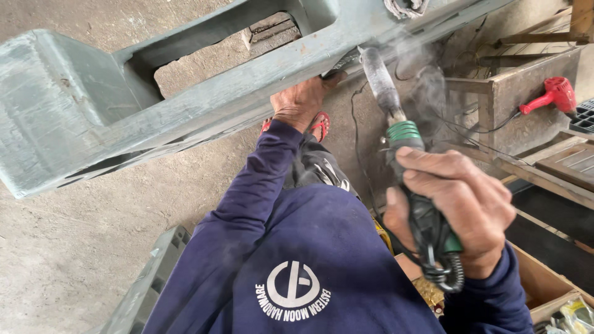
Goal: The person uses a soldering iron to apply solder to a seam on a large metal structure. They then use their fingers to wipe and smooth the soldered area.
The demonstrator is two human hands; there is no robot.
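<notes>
Right hand (455, 207) is closed around a green-handled soldering iron (396, 124), tip at the grey bumper (124, 105); left hand (303, 102) is pressed beneath the bumper, its grip hidden.

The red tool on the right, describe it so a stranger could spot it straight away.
Start at the big grey-green moulded panel across the top, then look right to the metal box. The red pistol-shaped tool rests on its top edge, the only bright red tool there.
</notes>
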